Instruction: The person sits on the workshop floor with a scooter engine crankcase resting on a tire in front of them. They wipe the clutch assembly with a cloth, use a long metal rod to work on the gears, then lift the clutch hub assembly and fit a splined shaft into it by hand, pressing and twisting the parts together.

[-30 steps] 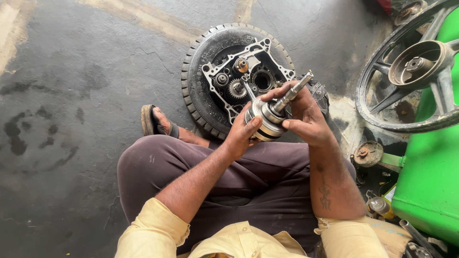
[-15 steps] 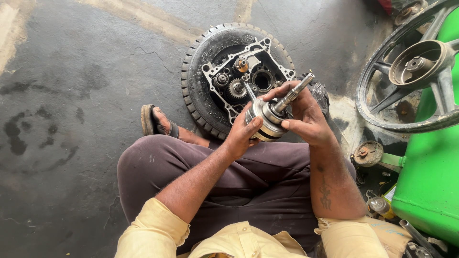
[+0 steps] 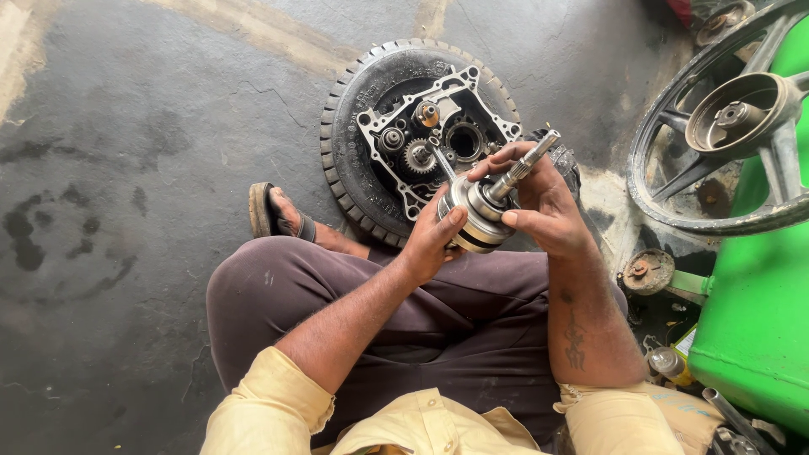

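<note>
A: What do the two hands carry?

B: One crank assembly [image 3: 482, 211], a steel drum with a splined shaft rising up and to the right. The left hand [image 3: 431, 244] cups the drum from below and from the near side, thumb laid on its rim. The right hand [image 3: 546, 209] closes on it from the far side, fingers curled about the base of the shaft. Both hands are clenched on the part; neither is free.

A: Why held so, and not set down?

B: Probably for inspection or turning: the grip at two opposite sides steadies a heavy round piece, and the shaft points away from the body, clear of the knees. The piece hangs above the lap, just this side of the engine case [image 3: 434, 139].

A: And that case?

B: It lies open, face up, directly beyond the hands, bedded in a tyre [image 3: 354, 109] laid flat on the concrete floor [image 3: 152, 126]. The tyre seems to serve as a cradle, keeping the case level and off the floor. Inside it, one toothed gear [image 3: 419, 156] and two smaller shaft ends show, with one round empty bore beside them.

A: Anything to the right of the hands?

B: One spoked wheel [image 3: 733, 126] with its hub drum, well apart; a green body panel [image 3: 758, 320] below it; and a small rusty disc [image 3: 647, 271] near the right forearm.

A: To the left?

B: One sandalled foot [image 3: 282, 217], just beyond the left knee.
</note>
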